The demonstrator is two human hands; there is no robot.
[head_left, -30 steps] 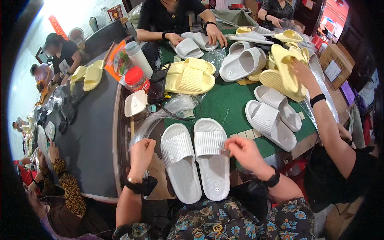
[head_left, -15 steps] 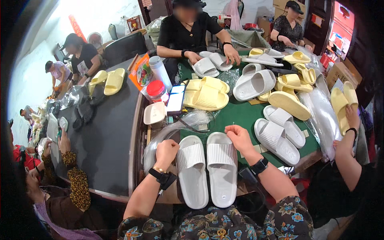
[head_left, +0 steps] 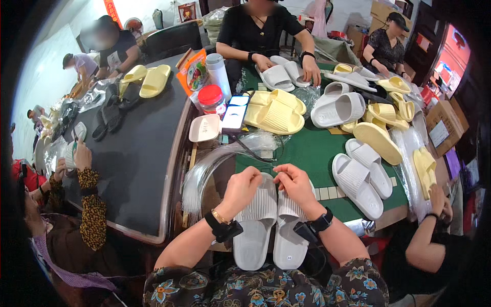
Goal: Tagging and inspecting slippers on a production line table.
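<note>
A pair of light grey slide sandals lies in front of me, toes pointing away: the left slide (head_left: pixel 251 245) and the right slide (head_left: pixel 290 249) are side by side with a narrow gap. My left hand (head_left: pixel 241 190) is over the left slide's ribbed strap, fingertips pinched. Close beside it, my right hand (head_left: pixel 296 188) pinches above the right slide's toe end. Whatever is between the fingertips is too thin to make out. A bundle of clear thin strands (head_left: pixel 197 187) lies on the table just left of my hands.
More grey slides (head_left: pixel 360 179) and yellow slides (head_left: pixel 276 110) cover the green table (head_left: pixel 307 146). A phone (head_left: pixel 236 113), a red-lidded jar (head_left: pixel 211 97) and a white dish (head_left: pixel 205 128) stand at its left edge. Co-workers' hands are at the far side, left and right.
Both my hands have come together over the toe ends of the slides, fingertips now pinched close to each other. The view has shifted slightly. A co-worker at right has lowered a yellow slide.
</note>
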